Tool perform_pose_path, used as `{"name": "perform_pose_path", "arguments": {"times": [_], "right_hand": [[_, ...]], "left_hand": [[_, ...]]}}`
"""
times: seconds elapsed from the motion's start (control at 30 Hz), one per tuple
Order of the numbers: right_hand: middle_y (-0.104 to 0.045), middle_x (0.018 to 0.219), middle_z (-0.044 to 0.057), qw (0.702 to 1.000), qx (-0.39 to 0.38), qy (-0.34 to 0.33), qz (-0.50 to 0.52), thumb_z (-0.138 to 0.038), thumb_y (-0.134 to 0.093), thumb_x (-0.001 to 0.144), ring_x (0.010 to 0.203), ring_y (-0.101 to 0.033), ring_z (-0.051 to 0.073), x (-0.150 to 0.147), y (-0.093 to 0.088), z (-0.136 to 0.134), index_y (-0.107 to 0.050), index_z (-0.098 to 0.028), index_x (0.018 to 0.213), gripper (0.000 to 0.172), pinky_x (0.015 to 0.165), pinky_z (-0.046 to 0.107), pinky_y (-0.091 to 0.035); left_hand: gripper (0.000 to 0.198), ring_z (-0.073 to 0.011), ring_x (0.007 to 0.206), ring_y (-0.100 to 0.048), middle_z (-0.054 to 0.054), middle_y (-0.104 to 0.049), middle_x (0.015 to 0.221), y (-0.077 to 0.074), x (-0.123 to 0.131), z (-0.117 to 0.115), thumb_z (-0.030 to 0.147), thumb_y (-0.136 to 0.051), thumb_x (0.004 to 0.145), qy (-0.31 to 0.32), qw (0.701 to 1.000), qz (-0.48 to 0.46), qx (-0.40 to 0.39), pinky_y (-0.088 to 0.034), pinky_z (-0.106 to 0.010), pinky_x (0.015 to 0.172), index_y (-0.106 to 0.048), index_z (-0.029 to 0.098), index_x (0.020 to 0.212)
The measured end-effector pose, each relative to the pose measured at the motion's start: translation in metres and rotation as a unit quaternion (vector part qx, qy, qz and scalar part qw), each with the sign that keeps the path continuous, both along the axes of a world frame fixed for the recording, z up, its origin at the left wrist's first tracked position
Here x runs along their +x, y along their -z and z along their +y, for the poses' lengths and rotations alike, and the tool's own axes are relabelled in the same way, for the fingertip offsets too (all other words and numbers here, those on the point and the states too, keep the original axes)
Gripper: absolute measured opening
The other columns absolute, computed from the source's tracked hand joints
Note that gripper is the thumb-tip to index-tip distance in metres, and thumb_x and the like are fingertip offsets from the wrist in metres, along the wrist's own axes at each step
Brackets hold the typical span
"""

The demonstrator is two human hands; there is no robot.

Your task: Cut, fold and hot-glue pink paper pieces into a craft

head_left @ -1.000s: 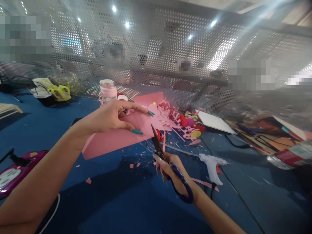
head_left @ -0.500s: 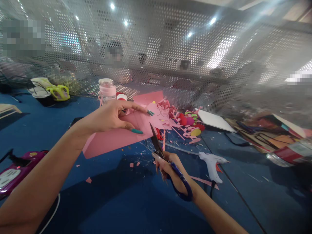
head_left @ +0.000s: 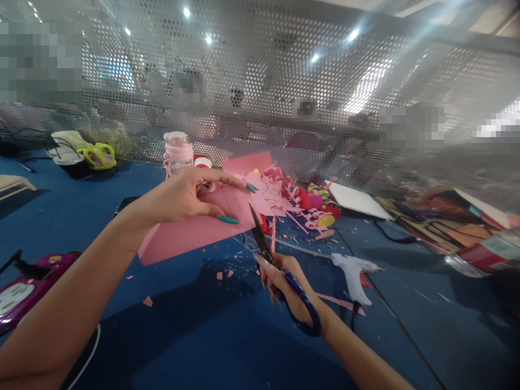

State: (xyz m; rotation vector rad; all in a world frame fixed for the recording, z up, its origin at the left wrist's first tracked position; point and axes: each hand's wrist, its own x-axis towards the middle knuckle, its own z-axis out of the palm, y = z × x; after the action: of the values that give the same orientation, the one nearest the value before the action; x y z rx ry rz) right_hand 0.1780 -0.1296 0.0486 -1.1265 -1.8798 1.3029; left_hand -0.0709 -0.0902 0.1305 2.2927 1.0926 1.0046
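Observation:
My left hand (head_left: 184, 194) pinches a large pink paper sheet (head_left: 195, 227) and holds it up above the blue table (head_left: 203, 336). My right hand (head_left: 284, 287) grips blue-handled scissors (head_left: 280, 271), fingers through the loops. The dark blades point up and touch the sheet's right edge, just below my left thumb. Small pink scraps lie on the table beneath the sheet.
A white glue gun (head_left: 355, 273) with its cord lies right of the scissors. A heap of pink and coloured paper cut-outs (head_left: 300, 203) sits behind, with a pink bottle (head_left: 177, 153) at the perforated screen. A purple device (head_left: 24, 284) is at left; clutter (head_left: 455, 227) at right.
Almost nothing has moved; the scissors and the sheet keep their places, and the view has shifted very slightly.

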Motion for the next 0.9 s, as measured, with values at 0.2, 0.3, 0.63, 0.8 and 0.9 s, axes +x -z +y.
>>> {"name": "perform_pose_path", "arguments": {"times": [0.2,0.3,0.63,0.8,0.9], "right_hand": [[-0.039,0.047,-0.006,1.000,-0.001,0.007,-0.004,-0.058,-0.044,0.083,0.039,-0.038,0.006,0.0007,0.0012,0.0002,-0.046,-0.018,0.061,0.046,0.039,0.018,-0.033],[-0.038,0.047,-0.006,1.000,-0.002,0.005,-0.007,-0.058,-0.043,0.084,0.039,-0.037,0.005,0.0006,0.0030,0.0008,-0.045,-0.018,0.061,0.046,0.038,0.018,-0.032],[-0.036,0.049,-0.007,1.000,-0.008,0.008,-0.008,-0.056,-0.042,0.085,0.040,-0.035,0.005,0.0017,0.0077,0.0016,-0.045,-0.018,0.065,0.044,0.039,0.018,-0.030],[-0.036,0.048,-0.007,1.000,-0.005,0.008,-0.008,-0.058,-0.042,0.085,0.039,-0.034,0.005,0.0021,0.0088,0.0010,-0.045,-0.018,0.062,0.046,0.037,0.018,-0.030],[-0.035,0.047,-0.007,1.000,-0.012,0.024,-0.007,-0.059,-0.043,0.083,0.038,-0.033,0.005,0.0010,0.0073,-0.0004,-0.046,-0.018,0.064,0.045,0.037,0.018,-0.031]], "left_hand": [[0.047,-0.0046,0.057,-0.046,-0.002,-0.064,0.107,-0.0002,0.0013,-0.0001,0.020,-0.071,0.069,0.008,1.000,-0.005,0.002,-0.036,-0.015,0.044,-0.061,0.026,0.114],[0.046,-0.0046,0.057,-0.047,-0.002,-0.064,0.107,0.0000,0.0014,-0.0002,0.021,-0.070,0.068,0.005,1.000,-0.004,0.006,-0.036,-0.015,0.045,-0.062,0.025,0.114],[0.046,-0.0064,0.056,-0.047,0.000,-0.067,0.093,-0.0027,0.0032,-0.0016,0.019,-0.073,0.066,-0.008,1.000,0.013,0.023,-0.034,-0.017,0.044,-0.063,0.026,0.111],[0.047,-0.0072,0.057,-0.048,0.000,-0.067,0.084,-0.0036,0.0038,-0.0019,0.019,-0.074,0.066,-0.011,0.999,0.015,0.028,-0.035,-0.017,0.045,-0.064,0.025,0.111],[0.047,-0.0068,0.055,-0.047,0.000,-0.067,0.081,-0.0034,0.0039,-0.0017,0.018,-0.074,0.065,-0.008,0.999,0.015,0.027,-0.035,-0.018,0.045,-0.064,0.024,0.111]]}}
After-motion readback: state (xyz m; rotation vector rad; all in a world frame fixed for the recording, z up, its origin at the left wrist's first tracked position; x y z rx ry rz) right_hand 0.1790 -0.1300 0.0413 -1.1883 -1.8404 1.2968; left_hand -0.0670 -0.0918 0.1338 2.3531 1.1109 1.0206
